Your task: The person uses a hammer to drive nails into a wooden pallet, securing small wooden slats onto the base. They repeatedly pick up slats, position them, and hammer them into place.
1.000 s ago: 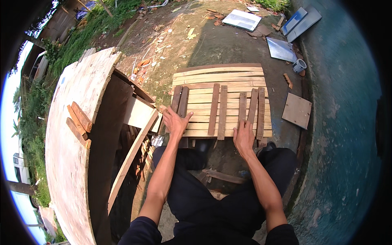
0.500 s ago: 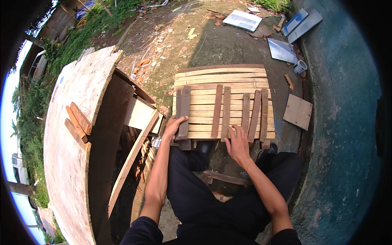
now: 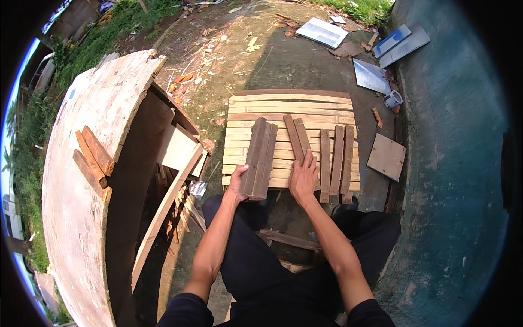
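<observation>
A low table (image 3: 239, 114) topped with pale bamboo slats stands before my knees. Near its left side, my left hand (image 3: 236, 184) grips the lower end of a bundle of dark wooden strips (image 3: 260, 158), which leans slightly to the right. My right hand (image 3: 303, 175) lies with outstretched fingers over the near ends of two dark wooden strips (image 3: 294, 133). These slant up to the left, their lower parts hidden under the hand. Farther right, several more wooden strips (image 3: 336, 161) lie side by side, overhanging the table's near edge.
To my left is a large plywood surface (image 3: 81, 136) carrying three reddish wood pieces (image 3: 95, 155), with lumber beneath. A teal wall (image 3: 447, 136) bounds the right side. By it are a square board (image 3: 387, 157), a paint can (image 3: 393, 98) and metallic sheets (image 3: 372, 75).
The left-hand bundle has moved right, inward from the table's left edge, and now leans. Under my right hand, two strips have tilted to the left. The view has shifted a little.
</observation>
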{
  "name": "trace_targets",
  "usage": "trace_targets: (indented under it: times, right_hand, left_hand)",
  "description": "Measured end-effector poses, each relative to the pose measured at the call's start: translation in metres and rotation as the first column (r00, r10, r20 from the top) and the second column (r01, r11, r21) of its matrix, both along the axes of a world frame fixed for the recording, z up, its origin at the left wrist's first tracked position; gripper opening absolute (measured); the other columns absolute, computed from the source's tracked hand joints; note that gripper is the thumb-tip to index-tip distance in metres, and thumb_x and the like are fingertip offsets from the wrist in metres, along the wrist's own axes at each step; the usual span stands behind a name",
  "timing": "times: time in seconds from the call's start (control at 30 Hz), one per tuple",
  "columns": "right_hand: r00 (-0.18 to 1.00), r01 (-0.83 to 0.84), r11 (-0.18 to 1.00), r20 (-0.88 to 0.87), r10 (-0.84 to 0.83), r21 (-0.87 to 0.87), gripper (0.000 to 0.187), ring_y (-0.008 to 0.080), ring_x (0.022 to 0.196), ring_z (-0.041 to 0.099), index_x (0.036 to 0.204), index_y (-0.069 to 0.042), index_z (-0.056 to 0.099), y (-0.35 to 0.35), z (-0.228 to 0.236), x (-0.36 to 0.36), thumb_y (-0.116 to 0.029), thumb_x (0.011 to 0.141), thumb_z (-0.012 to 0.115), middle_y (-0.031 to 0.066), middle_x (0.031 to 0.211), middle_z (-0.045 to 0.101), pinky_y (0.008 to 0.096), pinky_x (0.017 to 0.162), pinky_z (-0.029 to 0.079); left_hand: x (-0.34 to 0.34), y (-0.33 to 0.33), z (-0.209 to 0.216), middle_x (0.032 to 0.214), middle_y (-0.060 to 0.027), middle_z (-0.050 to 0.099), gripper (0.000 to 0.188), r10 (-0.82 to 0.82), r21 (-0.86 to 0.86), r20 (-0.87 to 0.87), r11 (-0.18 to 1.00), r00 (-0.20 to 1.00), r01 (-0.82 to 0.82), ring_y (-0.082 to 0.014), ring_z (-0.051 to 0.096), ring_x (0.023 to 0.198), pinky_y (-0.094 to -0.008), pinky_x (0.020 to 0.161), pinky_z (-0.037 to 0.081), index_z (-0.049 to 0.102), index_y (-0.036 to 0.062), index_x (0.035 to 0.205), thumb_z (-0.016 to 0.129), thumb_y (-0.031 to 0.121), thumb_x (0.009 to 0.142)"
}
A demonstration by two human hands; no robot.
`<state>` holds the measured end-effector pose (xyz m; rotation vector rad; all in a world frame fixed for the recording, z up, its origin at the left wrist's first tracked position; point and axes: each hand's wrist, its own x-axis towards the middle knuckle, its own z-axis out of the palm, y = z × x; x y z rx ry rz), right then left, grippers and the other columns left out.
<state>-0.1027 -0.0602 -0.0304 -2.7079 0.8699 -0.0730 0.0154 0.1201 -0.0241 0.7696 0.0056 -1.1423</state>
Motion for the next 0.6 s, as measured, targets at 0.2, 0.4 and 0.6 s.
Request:
trace_targets:
  times: [0.2, 0.4, 0.6]
  right_hand:
    - [0.995, 0.085, 0.992, -0.05, -0.09, -0.097, 0.031, 0.0527, 0.131, 0.03, 0.116, -0.002, 0.058, -0.035, 0.01, -0.018, -0.011, 0.089, 0.046, 0.0324, 0.149, 0.022, 0.0566, 0.104, 0.029]
    - [0.899, -0.025, 0.921, 0.412, -0.15, 0.389, 0.035, 0.0421, 0.118, 0.047, 0.12, 0.001, 0.056, 0.0, 0.04, -0.015, -0.025, 0.097, 0.051, 0.0266, 0.13, 0.047, 0.0449, 0.101, 0.038]
    - [0.916, -0.025, 0.216, 0.109, -0.387, 0.976, 0.067, 0.0224, 0.116, 0.052, 0.14, 0.004, 0.032, 0.019, 0.054, -0.002, -0.032, 0.092, 0.062, 0.0188, 0.125, 0.055, 0.0336, 0.096, 0.043]
  left_hand:
    - [-0.003, -0.016, 0.002, 0.124, -0.023, 0.054, 0.081, -0.119, -0.094, -0.043, 0.989, 0.992, 0.114, -0.0311, 0.062, 0.1, -0.0415, 0.083, 0.053, 0.039, -0.0052, 0.137, 0.051, 0.051, 0.079]
    - [-0.004, -0.026, 0.004, 0.123, -0.0242, 0.054, 0.079, -0.154, -0.011, -0.011, 0.988, 0.988, 0.154, -0.0326, 0.061, 0.104, -0.0449, 0.088, 0.053, 0.038, -0.005, 0.138, 0.055, 0.045, 0.08]
    - [-0.008, -0.026, 0.0, 0.121, -0.0221, 0.056, 0.067, -0.151, 0.107, -0.072, 0.982, 0.986, 0.158, -0.0331, 0.06, 0.107, -0.0462, 0.091, 0.052, 0.041, -0.0036, 0.135, 0.062, 0.029, 0.08]
